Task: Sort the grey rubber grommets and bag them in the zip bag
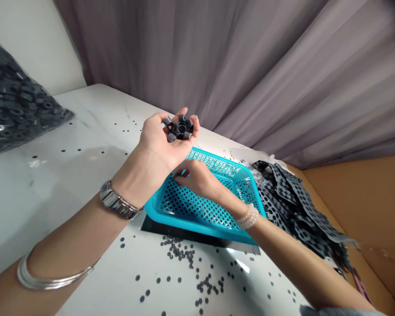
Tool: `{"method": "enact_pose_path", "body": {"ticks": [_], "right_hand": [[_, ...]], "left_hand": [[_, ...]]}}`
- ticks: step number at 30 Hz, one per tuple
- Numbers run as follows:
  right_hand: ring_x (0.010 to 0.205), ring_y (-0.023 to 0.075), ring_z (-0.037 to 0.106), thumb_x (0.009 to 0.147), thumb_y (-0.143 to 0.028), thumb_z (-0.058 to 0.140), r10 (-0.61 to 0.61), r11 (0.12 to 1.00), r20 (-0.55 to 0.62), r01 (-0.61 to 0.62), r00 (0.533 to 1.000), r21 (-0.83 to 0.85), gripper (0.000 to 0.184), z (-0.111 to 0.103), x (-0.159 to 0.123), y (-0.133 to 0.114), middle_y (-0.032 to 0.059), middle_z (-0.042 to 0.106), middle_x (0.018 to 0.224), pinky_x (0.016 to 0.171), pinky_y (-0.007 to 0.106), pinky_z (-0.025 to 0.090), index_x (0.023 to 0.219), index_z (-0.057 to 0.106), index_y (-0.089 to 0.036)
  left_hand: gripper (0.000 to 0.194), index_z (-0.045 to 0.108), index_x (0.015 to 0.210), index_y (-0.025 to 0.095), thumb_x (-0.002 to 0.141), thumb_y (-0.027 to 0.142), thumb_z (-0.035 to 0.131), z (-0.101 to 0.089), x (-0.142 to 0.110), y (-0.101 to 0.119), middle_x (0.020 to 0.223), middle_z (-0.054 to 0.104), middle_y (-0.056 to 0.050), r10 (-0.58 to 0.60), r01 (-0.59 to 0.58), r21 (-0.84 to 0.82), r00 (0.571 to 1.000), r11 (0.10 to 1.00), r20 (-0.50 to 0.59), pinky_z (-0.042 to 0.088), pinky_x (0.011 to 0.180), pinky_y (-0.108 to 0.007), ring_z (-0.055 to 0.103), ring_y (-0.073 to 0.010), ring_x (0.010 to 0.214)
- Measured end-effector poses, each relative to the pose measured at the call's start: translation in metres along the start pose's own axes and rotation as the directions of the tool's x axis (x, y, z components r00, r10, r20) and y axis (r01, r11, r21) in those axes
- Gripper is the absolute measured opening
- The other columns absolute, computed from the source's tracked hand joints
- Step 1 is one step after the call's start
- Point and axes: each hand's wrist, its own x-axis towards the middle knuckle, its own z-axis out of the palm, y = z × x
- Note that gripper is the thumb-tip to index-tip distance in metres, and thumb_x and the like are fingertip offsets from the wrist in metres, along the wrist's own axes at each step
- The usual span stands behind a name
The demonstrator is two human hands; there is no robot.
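Cupped palm-up, my left hand holds several short dark grey rubber-like tubes above the far left corner of a turquoise plastic basket. My right hand is over the basket, just below the left one, its fingers curled together with the tips pointing left. Whether anything small sits between those fingertips is hidden. The basket has a lattice floor and perforated walls, and rests on a flat black piece on the white table.
A clear bag of dark grey tubes stands at the left. Small dark discs lie scattered over the white table. Punched dark sheets are heaped at the right, beside cardboard. A grey curtain hangs behind.
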Motion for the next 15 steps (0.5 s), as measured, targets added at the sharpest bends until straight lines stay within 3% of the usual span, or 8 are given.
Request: {"method": "enact_pose_path", "body": {"ticks": [3,7,9,13,15], "right_hand": [[0.066,0.0168,0.066,0.072,-0.007,0.057,0.098,0.995,-0.118,-0.099,0.988,-0.004,0.017,-0.002,0.021,0.013,0.0052,0.070,0.066,0.069,0.027,0.049,0.078,0.072,-0.012],[0.080,0.0215,0.068,0.068,-0.004,0.057,0.078,0.997,-0.154,-0.081,0.985,-0.008,0.022,0.011,0.037,0.021,0.0085,0.074,0.084,0.073,0.030,0.050,0.082,0.071,-0.013],[0.080,0.0212,0.068,0.067,-0.004,0.057,0.080,0.997,-0.172,-0.081,0.982,0.003,0.021,0.008,0.037,0.022,0.0075,0.074,0.084,0.072,0.029,0.051,0.080,0.071,-0.014],[0.066,0.0158,0.067,0.072,-0.010,0.057,0.123,0.992,-0.236,-0.114,0.964,0.053,0.014,-0.029,0.023,0.027,0.0054,0.071,0.071,0.063,0.025,0.051,0.079,0.069,-0.012],[0.061,0.0140,0.066,0.075,-0.014,0.056,0.153,0.986,-0.342,-0.118,0.927,0.120,0.014,-0.054,0.011,0.024,0.0054,0.069,0.069,0.061,0.025,0.051,0.082,0.068,-0.011]], "left_hand": [[0.032,0.054,0.107,0.015,0.077,0.009,0.045,0.001,0.000,0.001,0.084,0.065,-0.008,-0.004,0.004,0.003,1.000,1.000,-0.020,0.057,0.069,-0.032,0.066,-0.0220,0.085],[0.032,0.052,0.110,0.015,0.079,0.010,0.044,-0.001,0.000,-0.002,0.083,0.066,-0.009,-0.007,0.008,0.025,0.998,1.000,-0.067,0.058,0.069,-0.034,0.065,-0.0260,0.093],[0.031,0.053,0.108,0.015,0.080,0.010,0.043,-0.002,0.000,-0.003,0.085,0.066,-0.010,0.000,0.003,0.040,0.997,0.999,-0.077,0.058,0.068,-0.035,0.065,-0.0269,0.095],[0.033,0.055,0.108,0.010,0.080,0.012,0.040,-0.007,0.001,-0.006,0.087,0.064,-0.013,0.030,-0.027,0.053,0.997,0.998,-0.074,0.058,0.069,-0.035,0.062,-0.0289,0.101],[0.035,0.056,0.109,0.007,0.079,0.015,0.040,-0.013,0.005,-0.010,0.091,0.063,-0.016,0.033,-0.029,0.056,0.997,0.998,-0.075,0.057,0.069,-0.034,0.061,-0.0298,0.101]]}}
